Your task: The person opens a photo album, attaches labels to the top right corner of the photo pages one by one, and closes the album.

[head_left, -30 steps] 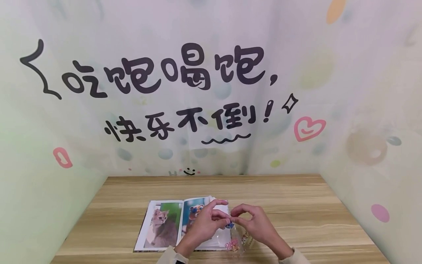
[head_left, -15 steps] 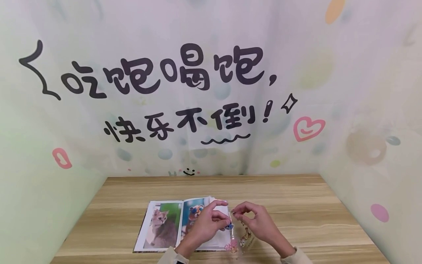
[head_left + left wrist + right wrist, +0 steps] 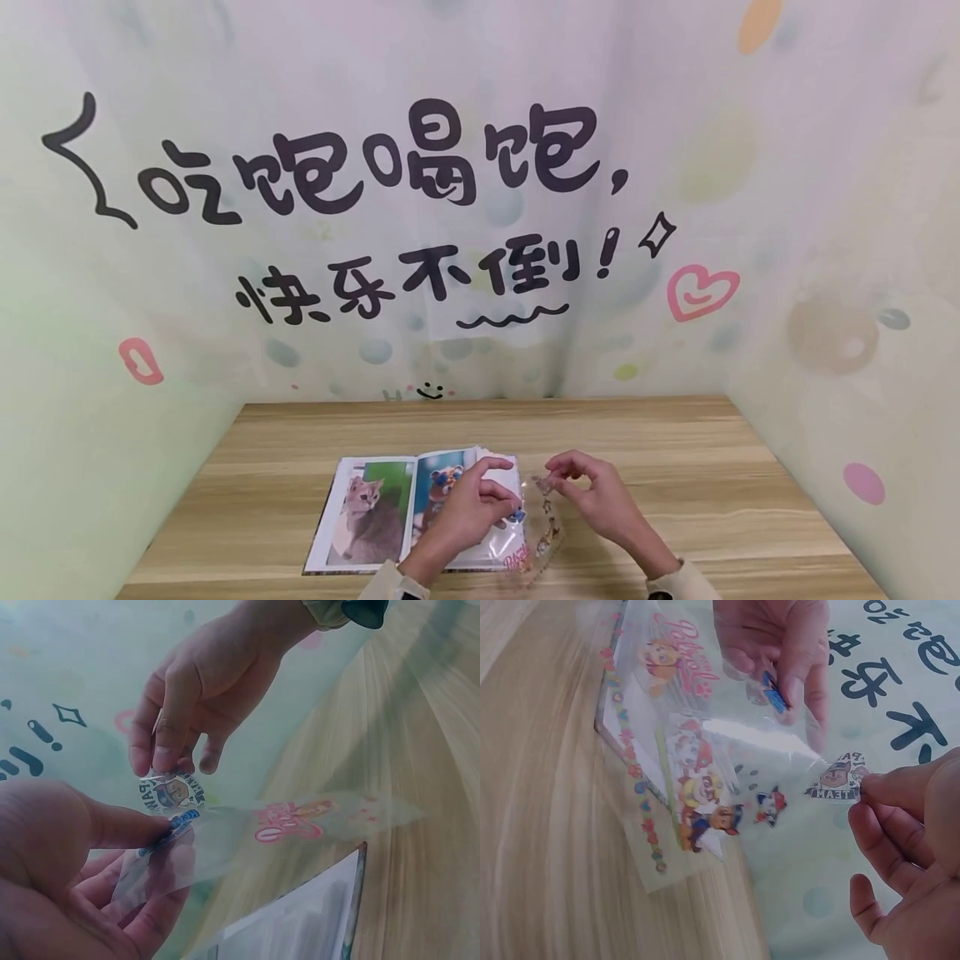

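Observation:
A clear sticker sheet (image 3: 546, 542) printed with cartoon dogs and pink lettering hangs between both hands, over the album's right edge. My left hand (image 3: 467, 515) pinches it at a blue print; in the left wrist view the thumb (image 3: 124, 825) lies over the sheet there. The right hand (image 3: 600, 500) pinches another part between thumb and fingers, at a badge-shaped dog print (image 3: 838, 780). In the right wrist view the sheet spreads out, glossy and slightly bent. An open photo album (image 3: 324, 533) lies below, its right page partly hidden by my left hand.
The album's left page carries a cat photo (image 3: 367, 521), and the right page a bear picture (image 3: 431, 483). Both lie on a wood-grain table (image 3: 645, 433). A printed cloth backdrop (image 3: 337, 358) rises behind the table and along its sides.
My right hand has moved right, away from the left hand, carrying its part of the clear sheet, which now spans the wider gap. The left hand and album stay nearly in place.

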Tool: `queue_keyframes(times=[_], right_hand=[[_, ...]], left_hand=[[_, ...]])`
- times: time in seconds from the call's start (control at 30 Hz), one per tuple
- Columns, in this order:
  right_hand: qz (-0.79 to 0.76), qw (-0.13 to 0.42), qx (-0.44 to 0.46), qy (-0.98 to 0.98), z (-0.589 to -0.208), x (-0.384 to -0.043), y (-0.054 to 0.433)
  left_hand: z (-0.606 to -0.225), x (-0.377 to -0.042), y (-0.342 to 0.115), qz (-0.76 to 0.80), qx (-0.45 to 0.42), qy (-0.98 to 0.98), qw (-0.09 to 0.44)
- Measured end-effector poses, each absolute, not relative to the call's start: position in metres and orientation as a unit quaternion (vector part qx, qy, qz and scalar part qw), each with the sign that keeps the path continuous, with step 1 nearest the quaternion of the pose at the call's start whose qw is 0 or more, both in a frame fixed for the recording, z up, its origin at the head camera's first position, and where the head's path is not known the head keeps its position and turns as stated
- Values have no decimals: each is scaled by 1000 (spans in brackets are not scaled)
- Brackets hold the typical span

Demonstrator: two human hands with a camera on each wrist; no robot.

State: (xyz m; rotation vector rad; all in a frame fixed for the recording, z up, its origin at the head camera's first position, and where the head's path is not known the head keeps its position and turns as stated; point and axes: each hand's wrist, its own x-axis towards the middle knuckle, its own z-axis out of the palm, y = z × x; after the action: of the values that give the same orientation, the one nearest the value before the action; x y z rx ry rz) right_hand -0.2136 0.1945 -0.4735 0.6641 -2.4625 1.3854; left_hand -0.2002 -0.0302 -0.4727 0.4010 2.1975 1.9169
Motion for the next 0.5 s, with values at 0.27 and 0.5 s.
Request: queue_keyframes(times=[0.27,0.5], right_hand=[[485,109,167,-852,-472,-217,204],[494,118,145,-849,-469,-218,209]], left_hand=[[-477,-202,-29,631,121,762,85],[-479,-202,-23,618,103,777,58]])
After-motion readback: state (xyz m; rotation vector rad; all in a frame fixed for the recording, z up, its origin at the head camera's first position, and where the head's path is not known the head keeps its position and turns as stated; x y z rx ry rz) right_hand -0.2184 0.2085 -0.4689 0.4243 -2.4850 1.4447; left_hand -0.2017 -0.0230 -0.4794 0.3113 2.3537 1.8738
